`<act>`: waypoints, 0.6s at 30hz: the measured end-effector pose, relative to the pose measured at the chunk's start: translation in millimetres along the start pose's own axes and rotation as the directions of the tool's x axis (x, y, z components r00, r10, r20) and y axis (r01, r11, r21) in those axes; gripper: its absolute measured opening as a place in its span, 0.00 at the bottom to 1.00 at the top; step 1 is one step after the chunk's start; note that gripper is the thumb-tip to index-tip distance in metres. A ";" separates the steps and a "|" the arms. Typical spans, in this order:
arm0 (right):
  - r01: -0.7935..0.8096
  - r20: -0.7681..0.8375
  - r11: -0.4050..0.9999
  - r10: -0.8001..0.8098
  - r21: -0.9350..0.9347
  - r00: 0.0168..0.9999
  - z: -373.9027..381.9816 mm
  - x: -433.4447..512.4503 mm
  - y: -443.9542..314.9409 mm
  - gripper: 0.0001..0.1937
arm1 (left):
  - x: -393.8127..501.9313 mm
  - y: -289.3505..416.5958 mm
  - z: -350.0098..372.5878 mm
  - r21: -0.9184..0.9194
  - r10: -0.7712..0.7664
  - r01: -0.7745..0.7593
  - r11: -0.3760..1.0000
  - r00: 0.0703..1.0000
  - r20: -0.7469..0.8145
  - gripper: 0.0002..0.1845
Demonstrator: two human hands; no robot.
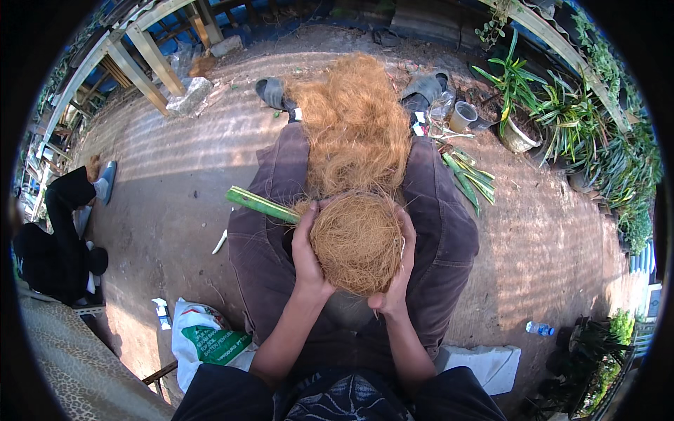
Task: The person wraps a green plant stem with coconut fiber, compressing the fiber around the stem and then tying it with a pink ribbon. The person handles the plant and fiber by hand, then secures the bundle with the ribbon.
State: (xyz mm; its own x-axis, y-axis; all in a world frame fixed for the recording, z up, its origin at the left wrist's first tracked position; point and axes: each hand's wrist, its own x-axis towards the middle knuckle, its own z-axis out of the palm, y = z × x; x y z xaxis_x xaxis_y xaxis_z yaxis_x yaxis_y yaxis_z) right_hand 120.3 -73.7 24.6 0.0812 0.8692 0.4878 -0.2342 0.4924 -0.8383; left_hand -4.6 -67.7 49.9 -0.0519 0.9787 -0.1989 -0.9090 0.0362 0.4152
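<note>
A rounded bundle of brown coconut fibre [357,242] sits between my two palms above my lap. My left hand [308,258] cups its left side and my right hand [403,263] wraps the right side. From beside my left fingers a split green plant stalk [262,204] sticks out to the left; its inner end is hidden, and whether the hand grips it is unclear. A large loose heap of the same fibre [355,121] spreads between my legs, reaching from my shoes to the bundle.
Cut green stalks [468,176] lie by my right leg, near a plastic cup [463,117] of cloudy liquid. Potted plants [518,134] line the right side. A printed sack [208,337], a white block [482,368] and a water bottle [539,329] lie around me. Another person [58,247] is at left.
</note>
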 end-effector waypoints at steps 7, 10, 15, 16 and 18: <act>-0.176 -0.151 0.984 0.179 0.038 0.972 -4.1 0.8 4.1 0.43 | -0.3 -9.5 -2.6 0.280 0.214 -0.241 0.929 0.969 0.125 0.16; -0.390 -0.148 0.821 0.485 0.417 0.862 1.0 -1.9 -0.9 0.32 | 2.4 -8.5 -6.5 0.339 0.259 -0.336 0.879 0.932 0.253 0.14; -0.596 0.036 0.427 0.792 0.680 0.609 -4.9 2.5 -16.4 0.29 | 11.4 7.4 -13.0 0.489 0.215 -0.498 0.716 0.824 0.524 0.14; -0.625 0.071 0.384 0.813 0.679 0.578 -5.3 3.5 -19.3 0.29 | 12.4 10.1 -13.9 0.494 0.191 -0.503 0.710 0.811 0.553 0.14; -0.645 0.082 0.381 0.819 0.662 0.567 -4.6 5.0 -24.3 0.28 | 14.9 14.3 -15.0 0.472 0.184 -0.535 0.700 0.774 0.605 0.13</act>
State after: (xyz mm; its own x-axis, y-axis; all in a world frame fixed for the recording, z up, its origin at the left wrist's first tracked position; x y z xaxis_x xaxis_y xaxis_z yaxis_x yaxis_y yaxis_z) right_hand 130.9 -81.1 46.3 -0.2250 0.8928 -0.3903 -0.7830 -0.4041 -0.4729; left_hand -24.6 -55.6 39.6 0.0429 0.8871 0.4597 -0.4135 -0.4031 0.8164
